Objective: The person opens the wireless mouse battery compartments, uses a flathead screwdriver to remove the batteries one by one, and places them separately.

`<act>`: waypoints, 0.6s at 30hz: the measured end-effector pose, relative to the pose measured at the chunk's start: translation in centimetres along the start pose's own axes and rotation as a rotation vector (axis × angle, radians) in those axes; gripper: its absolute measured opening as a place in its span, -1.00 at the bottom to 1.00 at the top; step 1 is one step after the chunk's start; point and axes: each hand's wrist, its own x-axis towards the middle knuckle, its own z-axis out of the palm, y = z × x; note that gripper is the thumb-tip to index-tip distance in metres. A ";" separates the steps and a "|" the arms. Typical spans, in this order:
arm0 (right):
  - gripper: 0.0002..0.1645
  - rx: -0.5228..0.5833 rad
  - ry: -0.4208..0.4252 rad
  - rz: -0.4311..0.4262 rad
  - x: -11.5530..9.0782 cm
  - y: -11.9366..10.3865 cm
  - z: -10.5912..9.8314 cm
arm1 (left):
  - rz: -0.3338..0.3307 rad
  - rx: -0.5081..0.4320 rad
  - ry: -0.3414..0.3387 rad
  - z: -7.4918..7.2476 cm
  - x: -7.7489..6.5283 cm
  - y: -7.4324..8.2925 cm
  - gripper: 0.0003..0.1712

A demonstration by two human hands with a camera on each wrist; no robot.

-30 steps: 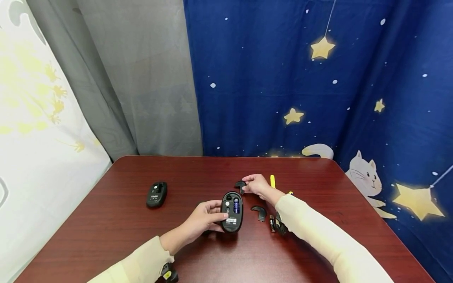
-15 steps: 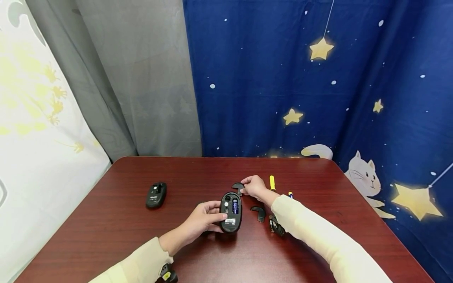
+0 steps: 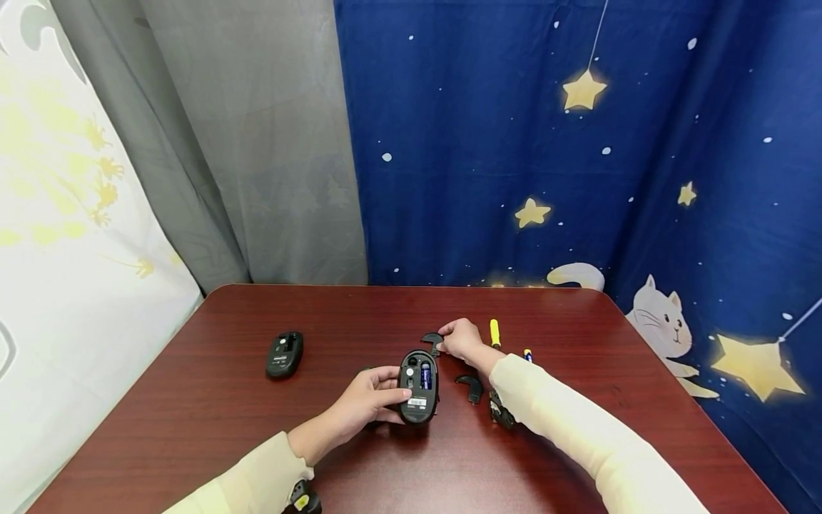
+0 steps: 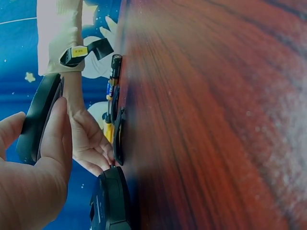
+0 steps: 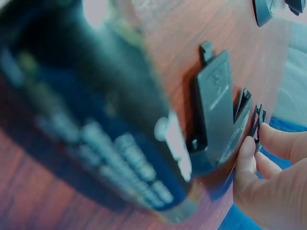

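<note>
My left hand holds a black computer mouse by its side, underside up. Its battery bay is uncovered, with a blue battery inside. Beyond the mouse, my right hand pinches a black battery cover between thumb and fingers. In the right wrist view this cover is seen edge-on at the fingertips. A second battery cover lies on the table near my right wrist; the right wrist view shows its flat panel up close. Another black mouse shows low in the left wrist view.
Another upturned mouse lies on the left of the table. Right of my right hand are a yellow-handled tool and a small blue-and-yellow item. A loose battery lies near the right sleeve.
My right hand and the pinched cover have shifted slightly left and nearer, then stayed. The blue-and-yellow item shows more beside the sleeve. My left hand keeps the mouse almost in place.
</note>
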 end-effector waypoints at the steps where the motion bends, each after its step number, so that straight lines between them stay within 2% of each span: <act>1: -0.63 -0.010 0.003 -0.004 0.0 0.0 0.0 | -0.001 0.000 0.001 0.0 0.0 0.0 -0.39; 13: -0.66 -0.090 0.020 -0.023 -0.2 -0.2 0.0 | 0.004 -0.001 -0.003 0.0 0.0 0.0 -0.40; 18: -0.63 0.000 -0.015 0.005 0.0 -0.2 -0.6 | 0.010 -0.002 -0.008 -0.1 0.0 0.0 -0.42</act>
